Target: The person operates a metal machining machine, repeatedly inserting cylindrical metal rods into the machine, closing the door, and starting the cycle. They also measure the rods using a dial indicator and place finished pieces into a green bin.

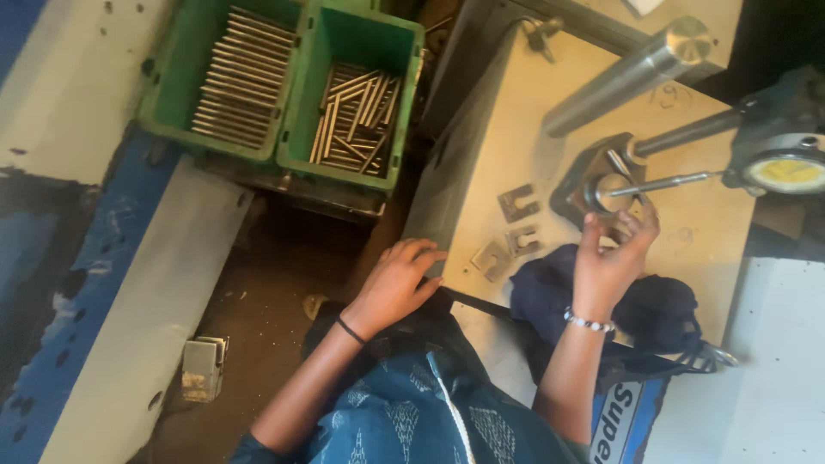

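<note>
My right hand (612,256) is raised at a metal gauging fixture (593,176) on the grey bench top (481,146). Its fingertips pinch a small metal part by the fixture's ring, though the part is hard to make out. A thin probe rod (662,182) reaches from a dial gauge (786,170) to that ring. My left hand (397,282) rests on the bench's near left edge, fingers spread and holding nothing. Three flat slotted metal plates (513,232) lie between the hands.
Two green bins stand at the upper left: one (185,82) with rods laid in neat rows, one (400,51) with rods (352,120) piled loosely. A thick steel bar (627,73) slants over the bench. A dark blue cloth (550,288) lies by my right wrist. A small metal block (202,368) sits on the floor.
</note>
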